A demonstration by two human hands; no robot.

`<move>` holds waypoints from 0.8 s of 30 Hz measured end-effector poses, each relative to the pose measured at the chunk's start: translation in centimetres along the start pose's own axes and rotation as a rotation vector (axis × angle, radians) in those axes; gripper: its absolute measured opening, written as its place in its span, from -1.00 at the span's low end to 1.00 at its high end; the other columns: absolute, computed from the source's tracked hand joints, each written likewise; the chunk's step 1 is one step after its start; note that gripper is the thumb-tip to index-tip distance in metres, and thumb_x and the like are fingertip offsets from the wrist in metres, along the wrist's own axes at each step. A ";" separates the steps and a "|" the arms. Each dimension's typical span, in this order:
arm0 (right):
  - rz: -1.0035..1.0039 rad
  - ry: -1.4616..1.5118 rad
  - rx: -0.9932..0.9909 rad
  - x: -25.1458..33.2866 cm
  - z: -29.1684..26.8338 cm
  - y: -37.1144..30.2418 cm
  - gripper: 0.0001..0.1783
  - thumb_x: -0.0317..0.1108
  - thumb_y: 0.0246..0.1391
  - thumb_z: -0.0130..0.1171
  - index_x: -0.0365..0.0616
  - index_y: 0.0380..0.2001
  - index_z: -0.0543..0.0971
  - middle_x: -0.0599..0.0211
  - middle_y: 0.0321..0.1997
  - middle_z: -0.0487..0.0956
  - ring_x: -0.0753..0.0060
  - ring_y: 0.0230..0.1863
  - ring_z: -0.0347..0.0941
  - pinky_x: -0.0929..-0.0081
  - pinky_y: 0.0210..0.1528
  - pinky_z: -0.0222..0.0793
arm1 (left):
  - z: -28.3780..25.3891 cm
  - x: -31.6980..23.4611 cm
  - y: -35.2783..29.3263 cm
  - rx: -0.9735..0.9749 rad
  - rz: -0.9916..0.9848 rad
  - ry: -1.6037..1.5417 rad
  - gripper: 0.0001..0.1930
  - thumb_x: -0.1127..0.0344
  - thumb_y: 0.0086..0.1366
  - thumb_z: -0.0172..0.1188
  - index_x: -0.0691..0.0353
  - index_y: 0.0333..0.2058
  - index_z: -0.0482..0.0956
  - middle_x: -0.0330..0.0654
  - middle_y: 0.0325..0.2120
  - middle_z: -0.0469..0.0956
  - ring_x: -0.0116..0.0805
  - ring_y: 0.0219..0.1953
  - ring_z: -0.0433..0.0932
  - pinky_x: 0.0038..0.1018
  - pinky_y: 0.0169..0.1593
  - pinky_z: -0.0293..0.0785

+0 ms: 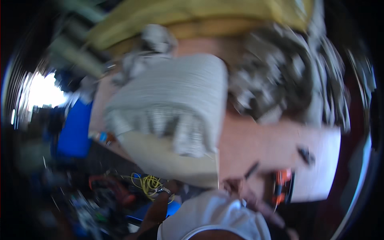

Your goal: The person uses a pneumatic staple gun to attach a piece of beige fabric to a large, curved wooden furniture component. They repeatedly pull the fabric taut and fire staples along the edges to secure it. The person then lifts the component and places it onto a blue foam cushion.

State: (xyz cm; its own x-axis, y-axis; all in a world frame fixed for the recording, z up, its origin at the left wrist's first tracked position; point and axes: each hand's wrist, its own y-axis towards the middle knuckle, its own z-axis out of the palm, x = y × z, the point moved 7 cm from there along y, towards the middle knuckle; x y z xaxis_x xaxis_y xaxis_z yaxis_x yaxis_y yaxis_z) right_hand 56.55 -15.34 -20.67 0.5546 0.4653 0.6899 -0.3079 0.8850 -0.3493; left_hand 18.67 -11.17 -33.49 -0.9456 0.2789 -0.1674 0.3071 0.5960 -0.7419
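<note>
A cushion-like piece [176, 92] covered in light grey fabric stands on the table in front of me. Its fabric hangs in folds over a bare cream-coloured part [168, 154] that faces me. My left hand [173, 186], below a wrist with a metal watch, is at the lower edge of this piece; its fingers are hidden. Beside the piece's near right corner is my right hand [237, 189], smeared by motion, so its grip does not show. A small dark elongated object [252, 170] lies just beyond it. To its right is an orange and black tool [282, 186].
Crumpled grey fabric [276, 80] heaps at the far right of the table [256, 144], below a yellow padded form [208, 12]. Another dark object [306, 155] lies on the right. A coiled yellow cord [148, 186], a red item [114, 192] and a blue panel [76, 128] are on the left.
</note>
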 end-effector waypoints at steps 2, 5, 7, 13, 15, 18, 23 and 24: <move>0.011 -0.106 0.053 -0.8 4.3 -0.6 -0.71 -0.35 0.18 0.27 -0.25 -0.06 0.61 0.17 -0.16 0.65 0.41 -0.27 0.55 0.45 -0.24 0.48 | 1.8 0.7 -1.9 -0.099 0.022 -0.093 -0.55 -0.10 0.31 0.08 0.17 -0.15 0.65 0.12 -0.25 0.67 0.15 -0.16 0.64 -0.01 -0.03 0.52; -0.336 -1.183 0.366 1.5 10.6 0.7 -0.66 -0.37 0.21 0.19 -0.26 0.03 0.54 0.05 -0.13 0.64 0.27 -0.22 0.60 0.32 -0.22 0.56 | 8.9 0.8 -2.2 -0.339 -0.038 -0.467 -0.53 -0.13 0.33 0.04 0.15 -0.11 0.63 0.11 -0.25 0.66 0.14 -0.15 0.64 -0.01 -0.02 0.52; -0.330 -1.148 -0.081 3.1 6.2 1.0 -0.63 -0.38 0.24 0.13 -0.23 0.10 0.46 0.06 -0.03 0.58 0.28 -0.15 0.57 0.37 -0.22 0.57 | 7.1 2.4 -0.6 -0.412 -0.063 -0.594 -0.53 -0.12 0.34 0.03 0.13 -0.10 0.64 0.11 -0.24 0.66 0.13 -0.12 0.63 -0.02 0.00 0.51; -0.677 -0.933 -0.953 7.1 -3.4 -1.2 -0.55 -0.33 0.34 0.00 -0.19 0.25 0.33 0.00 0.20 0.45 0.17 0.06 0.48 0.37 -0.06 0.52 | 21.5 8.9 -2.5 -0.164 -0.080 -0.513 -0.55 -0.08 0.36 -0.01 0.17 -0.18 0.68 0.09 -0.12 0.64 0.08 -0.02 0.60 -0.08 0.07 0.46; -0.891 -1.176 -0.846 5.7 2.4 0.8 -0.53 -0.18 0.37 0.04 -0.27 0.20 0.45 -0.13 0.14 0.49 -0.05 0.14 0.45 0.10 0.22 0.38 | 21.9 11.1 -3.1 -0.081 0.014 -0.342 -0.53 -0.09 0.35 -0.03 0.19 -0.23 0.69 0.11 -0.12 0.64 0.08 -0.03 0.60 -0.09 0.07 0.47; -0.984 -1.856 -0.687 2.8 18.1 3.7 -0.41 -0.09 0.26 0.21 -0.31 0.18 0.43 -0.25 0.14 0.45 -0.22 0.15 0.42 0.04 0.18 0.40 | 24.5 16.5 -0.9 -0.040 -0.134 -0.519 -0.50 -0.12 0.34 -0.05 0.20 -0.26 0.69 0.11 -0.14 0.65 0.06 -0.07 0.61 -0.07 0.02 0.48; -0.736 -1.913 -0.633 -2.8 17.7 8.1 -0.16 -0.27 0.04 0.36 -0.40 0.31 0.24 -0.33 0.50 -0.01 -0.40 0.50 -0.06 -0.17 0.40 0.12 | 20.1 22.7 -2.3 -0.349 -0.221 -0.705 -0.55 -0.02 0.34 0.00 0.16 -0.06 0.66 0.09 -0.04 0.62 0.13 0.01 0.58 -0.05 0.13 0.47; -0.751 -1.951 -0.636 -2.8 17.5 8.2 -0.15 -0.26 0.04 0.36 -0.40 0.32 0.23 -0.36 0.48 0.06 -0.37 0.48 0.02 -0.14 0.38 0.18 | 21.7 24.6 -2.0 -0.409 -0.336 -0.859 -0.54 -0.05 0.36 -0.02 0.16 -0.06 0.66 0.09 -0.04 0.62 0.14 0.03 0.57 -0.06 0.15 0.47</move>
State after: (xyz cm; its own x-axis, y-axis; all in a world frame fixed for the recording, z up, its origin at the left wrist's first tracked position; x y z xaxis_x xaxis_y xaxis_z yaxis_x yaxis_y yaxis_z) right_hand 38.92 -9.77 -14.34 -0.9712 -0.1087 0.2120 -0.0166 0.9185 0.3950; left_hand -7.56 -21.82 -50.21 -0.6972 -0.4922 -0.5212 -0.1293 0.8014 -0.5839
